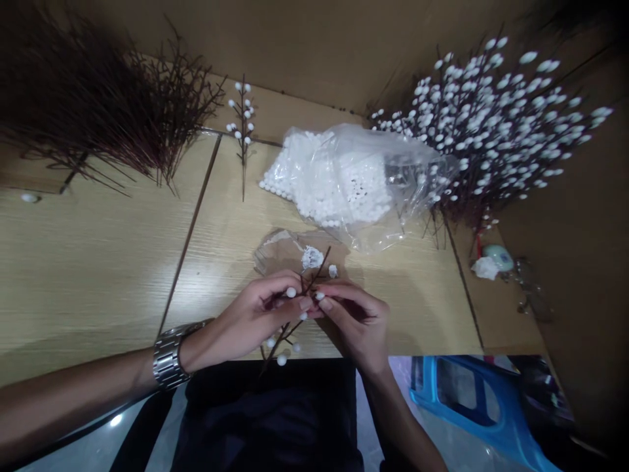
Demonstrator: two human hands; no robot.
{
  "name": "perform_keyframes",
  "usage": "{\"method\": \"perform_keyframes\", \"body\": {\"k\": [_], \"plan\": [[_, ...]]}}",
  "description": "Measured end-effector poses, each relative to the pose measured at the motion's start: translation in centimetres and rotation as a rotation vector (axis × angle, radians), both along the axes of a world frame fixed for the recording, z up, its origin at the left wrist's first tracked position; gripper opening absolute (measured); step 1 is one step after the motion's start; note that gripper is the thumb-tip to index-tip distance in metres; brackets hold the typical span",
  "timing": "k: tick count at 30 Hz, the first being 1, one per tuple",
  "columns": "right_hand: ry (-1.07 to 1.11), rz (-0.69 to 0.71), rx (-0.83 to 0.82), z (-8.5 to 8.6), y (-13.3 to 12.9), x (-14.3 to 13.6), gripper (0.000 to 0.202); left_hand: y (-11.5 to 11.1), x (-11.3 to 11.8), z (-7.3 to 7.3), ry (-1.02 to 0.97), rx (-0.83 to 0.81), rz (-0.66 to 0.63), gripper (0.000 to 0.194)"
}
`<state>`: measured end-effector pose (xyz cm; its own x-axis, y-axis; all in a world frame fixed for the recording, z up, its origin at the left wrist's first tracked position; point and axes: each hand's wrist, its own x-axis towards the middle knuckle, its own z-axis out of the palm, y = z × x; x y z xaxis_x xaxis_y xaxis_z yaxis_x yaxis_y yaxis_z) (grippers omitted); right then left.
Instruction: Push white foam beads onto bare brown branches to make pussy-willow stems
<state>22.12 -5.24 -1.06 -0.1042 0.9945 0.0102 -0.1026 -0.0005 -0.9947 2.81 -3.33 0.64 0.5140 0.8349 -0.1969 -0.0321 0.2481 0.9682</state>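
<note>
A brown artificial twig (281, 339) with several white berries slants between my hands over the table's near edge. My left hand (268, 303) pinches its stem between thumb and fingers, a metal-band watch (171, 354) on the wrist. My right hand (361, 318) closes thumb and forefinger on a small white berry (320, 296) against the twig's side. Just beyond my fingers lies a piece of brown cardboard (278, 252) bearing a white pasty blob (311, 257) and a smaller white lump (333, 270).
A clear plastic bag (339, 177) of white berries lies beyond the cardboard. Bare brown twigs (162, 124) are heaped at left; berried twigs (491, 124) are bunched at right. One berried twig (243, 124) lies alone. A blue plastic stool (484, 393) stands below right.
</note>
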Motion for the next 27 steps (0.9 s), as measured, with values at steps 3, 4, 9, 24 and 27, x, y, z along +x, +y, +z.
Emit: {"method": "perform_keyframes", "body": {"k": [3, 4, 9, 24, 27], "plan": [[0.023, -0.026, 0.003, 0.7, 0.5, 0.7, 0.027, -0.1, 0.0, -0.4, -0.017, -0.014, 0.017, 0.021], [0.001, -0.047, 0.025, 1.2, 1.0, 1.0, 0.026, -0.2, 0.0, -0.5, -0.013, -0.017, 0.022, 0.021], [-0.221, -0.014, 0.134, 4.8, 4.3, 1.6, 0.013, -0.3, 0.3, -0.5, -0.007, 0.033, 0.033, 0.018], [-0.198, 0.163, 0.033, 6.9, 4.5, 2.8, 0.016, -0.3, 0.8, 0.6, 0.099, 0.163, -0.026, 0.013], [-0.214, 0.195, 0.057, 7.2, 4.8, 2.5, 0.011, -0.4, 1.1, 0.7, 0.106, 0.161, -0.062, 0.017]]}}
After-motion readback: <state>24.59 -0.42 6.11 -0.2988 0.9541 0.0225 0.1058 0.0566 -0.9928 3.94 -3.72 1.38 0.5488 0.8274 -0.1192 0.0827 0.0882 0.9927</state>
